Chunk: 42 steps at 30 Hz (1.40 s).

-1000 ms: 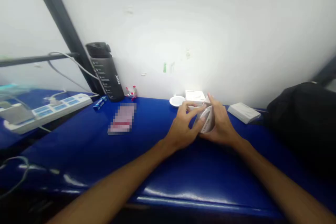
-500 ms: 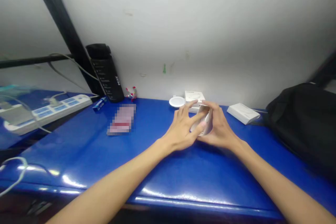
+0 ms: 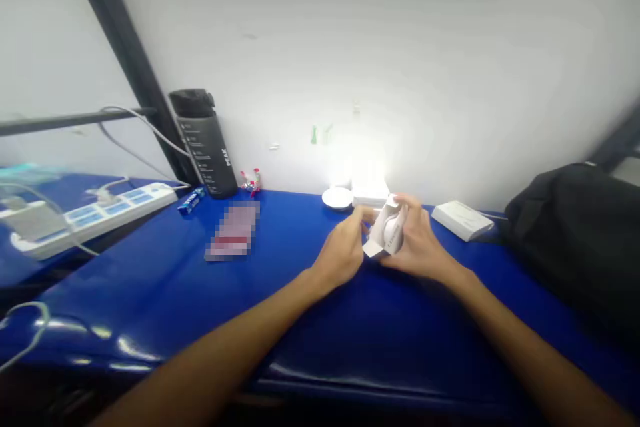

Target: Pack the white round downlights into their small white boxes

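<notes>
My right hand grips a small white cardboard box from its right side, fingers over the top edge and palm under it. The box is tilted, and its near-left end stands unfolded with a flap hanging down. Inside the opening a round white object shows in part. Against the left edge of the box is my left hand, its fingers curled in; what they pinch there is hidden. Just behind the hands are a round white disc and another white box, both on the blue table.
A third white box lies to the right, near a black bag. On the left are a dark bottle, a blurred-out pinkish flat item, a small blue pack, red wrappers and a power strip.
My left hand has drawn back from the box opening and its fingers have curled. The box has turned so that its opening and a folded-out flap show more. The picture's brightness has shifted.
</notes>
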Available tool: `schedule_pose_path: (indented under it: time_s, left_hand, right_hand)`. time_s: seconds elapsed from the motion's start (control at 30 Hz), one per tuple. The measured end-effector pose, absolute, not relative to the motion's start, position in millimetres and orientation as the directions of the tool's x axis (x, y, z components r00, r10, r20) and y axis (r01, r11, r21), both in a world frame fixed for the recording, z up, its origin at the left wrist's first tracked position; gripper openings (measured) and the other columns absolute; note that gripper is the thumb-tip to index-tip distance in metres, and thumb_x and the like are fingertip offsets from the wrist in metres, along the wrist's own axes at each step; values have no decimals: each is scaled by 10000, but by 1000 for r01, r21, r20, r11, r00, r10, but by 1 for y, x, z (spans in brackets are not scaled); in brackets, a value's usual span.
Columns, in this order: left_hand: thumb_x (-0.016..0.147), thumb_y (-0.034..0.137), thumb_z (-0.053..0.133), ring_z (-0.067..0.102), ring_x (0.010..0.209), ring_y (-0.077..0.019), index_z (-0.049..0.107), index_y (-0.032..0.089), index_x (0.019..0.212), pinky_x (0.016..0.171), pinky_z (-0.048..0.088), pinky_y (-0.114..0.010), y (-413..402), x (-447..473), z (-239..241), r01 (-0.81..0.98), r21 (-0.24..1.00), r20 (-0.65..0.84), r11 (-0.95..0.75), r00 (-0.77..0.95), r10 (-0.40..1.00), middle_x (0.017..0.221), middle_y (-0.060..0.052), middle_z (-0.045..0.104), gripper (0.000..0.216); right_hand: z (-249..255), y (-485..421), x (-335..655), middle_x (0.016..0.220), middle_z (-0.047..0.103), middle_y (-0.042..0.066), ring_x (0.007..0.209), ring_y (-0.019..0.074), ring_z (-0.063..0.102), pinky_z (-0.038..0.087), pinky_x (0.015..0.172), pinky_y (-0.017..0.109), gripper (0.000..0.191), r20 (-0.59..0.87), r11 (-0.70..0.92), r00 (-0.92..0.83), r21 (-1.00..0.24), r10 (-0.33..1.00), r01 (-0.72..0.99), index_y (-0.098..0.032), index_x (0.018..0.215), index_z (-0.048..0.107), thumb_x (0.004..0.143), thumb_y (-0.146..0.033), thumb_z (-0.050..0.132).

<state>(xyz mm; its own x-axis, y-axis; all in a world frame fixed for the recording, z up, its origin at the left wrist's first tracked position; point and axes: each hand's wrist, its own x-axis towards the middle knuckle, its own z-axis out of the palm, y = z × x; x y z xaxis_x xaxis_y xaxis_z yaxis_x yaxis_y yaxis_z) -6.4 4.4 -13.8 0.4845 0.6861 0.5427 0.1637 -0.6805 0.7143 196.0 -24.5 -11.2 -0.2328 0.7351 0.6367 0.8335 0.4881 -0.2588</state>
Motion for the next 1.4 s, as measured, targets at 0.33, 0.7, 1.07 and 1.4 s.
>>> schedule_pose_path:
  time_s: [0.33,0.7,1.07,1.4]
  left_hand:
    - [1025,172,390,667,891,-179,600,200,1126,837,541,-305,10,-8,-13,77,754,543,-653,487,684,1078,-59,722,235]
    - [887,154,662,670,1014,-205,561,206,1320,876,546,-335,15,-15,-10,2,741,508,-671,651,563,1296,-105,675,448]
    - [1013,391,609,672,1011,-212,615,195,1285,900,545,-372,12,-19,-1,15,789,456,-615,656,601,1232,-103,696,336]
    - [855,273,767,667,1144,-238,501,219,1312,1030,522,-435,10,-9,-9,95,838,441,-538,463,769,1282,-108,676,531]
  right_hand:
    - [-12,-27,191,1401,473,213,1276,432,563,484,1010,640,895,688,524,-264,-197,676,829,-240,1407,259,695,-366,786]
    - [-5,-28,196,1317,519,186,1183,417,600,513,938,592,780,635,467,-234,-228,736,854,-235,1345,311,721,-370,758]
    - [-2,-27,197,1301,526,181,1174,380,606,548,943,563,654,639,516,-246,-276,728,811,-222,1297,362,799,-418,739]
    - [-2,-27,196,1318,537,156,1177,362,606,534,982,552,671,643,554,-287,-260,710,791,-252,1287,377,747,-346,764]
